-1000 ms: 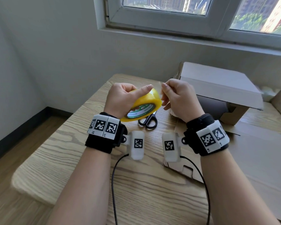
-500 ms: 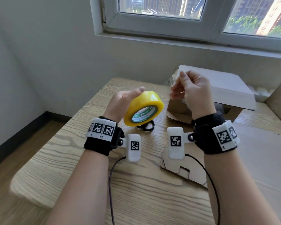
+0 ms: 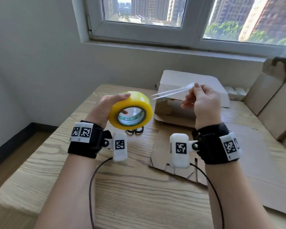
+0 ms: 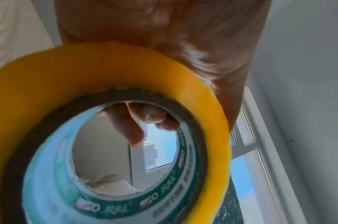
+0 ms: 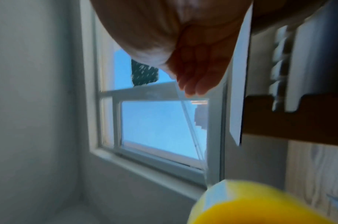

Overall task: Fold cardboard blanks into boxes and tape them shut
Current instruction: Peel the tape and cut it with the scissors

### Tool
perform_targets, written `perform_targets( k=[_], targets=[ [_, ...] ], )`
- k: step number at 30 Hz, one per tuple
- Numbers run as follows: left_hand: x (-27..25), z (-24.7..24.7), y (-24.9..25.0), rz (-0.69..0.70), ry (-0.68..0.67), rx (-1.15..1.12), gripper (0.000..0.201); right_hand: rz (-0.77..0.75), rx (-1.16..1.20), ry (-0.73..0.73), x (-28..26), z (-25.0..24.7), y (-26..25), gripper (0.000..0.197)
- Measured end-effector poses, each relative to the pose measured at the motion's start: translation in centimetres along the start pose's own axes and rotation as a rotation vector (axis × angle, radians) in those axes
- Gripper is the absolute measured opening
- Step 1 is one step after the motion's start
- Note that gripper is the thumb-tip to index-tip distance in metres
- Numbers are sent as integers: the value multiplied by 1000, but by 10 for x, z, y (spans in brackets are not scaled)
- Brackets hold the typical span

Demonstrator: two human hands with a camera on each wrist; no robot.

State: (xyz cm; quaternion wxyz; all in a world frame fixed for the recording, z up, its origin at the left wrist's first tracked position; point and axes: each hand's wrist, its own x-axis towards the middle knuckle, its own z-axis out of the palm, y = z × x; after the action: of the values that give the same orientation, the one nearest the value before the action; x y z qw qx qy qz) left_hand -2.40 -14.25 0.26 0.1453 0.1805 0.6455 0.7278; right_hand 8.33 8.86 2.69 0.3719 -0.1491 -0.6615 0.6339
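At the centre of the head view our left hand (image 3: 106, 108) grips the yellow tape roll (image 3: 130, 111) – thumb over the rim, fingers through the core – so it can turn. Our right hand (image 3: 203, 103), right of centre, pinches the tape strip (image 3: 172, 92) taut, likely for sealing the folded box (image 3: 188, 83) just behind. Flat cardboard blanks (image 3: 254, 154) lie on the table (image 3: 130, 187) at lower right; scissors (image 3: 136, 130) wait under the roll.

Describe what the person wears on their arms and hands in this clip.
Both forearms are bare, with no sleeves or gloves. Each wrist carries a black fabric band with white tags printed with black square codes. A white rounded camera pod, also bearing a code tag, hangs from each band on a small hinge, and a thin black cable runs from each pod back toward the body.
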Motion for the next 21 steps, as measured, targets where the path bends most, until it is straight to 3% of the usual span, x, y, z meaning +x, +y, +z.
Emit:
perform_targets(
  k=[4, 7, 10, 14, 17, 21],
  targets=[
    [0, 7, 0, 29, -85, -395, 16, 68, 23, 160, -3, -64, 10, 34],
    [-2, 27, -4, -124, -81, -398, 39, 71, 26, 162, -11, -88, 13, 32],
    [-2, 45, -7, -317, -53, -413, 50, 92, 106, 171, -13, -101, 12, 13],
    [-2, 55, -4, -445, -197, -696, 58, 88, 229, 155, -13, -114, 17, 30],
    [-3, 65, -5, -380, -317, -906, 70, 172, 466, 144, -11, -119, 25, 27],
    [-9, 83, -14, -206, -262, -1078, 63, 289, 759, 122, -9, -120, 33, 23]
  ],
)
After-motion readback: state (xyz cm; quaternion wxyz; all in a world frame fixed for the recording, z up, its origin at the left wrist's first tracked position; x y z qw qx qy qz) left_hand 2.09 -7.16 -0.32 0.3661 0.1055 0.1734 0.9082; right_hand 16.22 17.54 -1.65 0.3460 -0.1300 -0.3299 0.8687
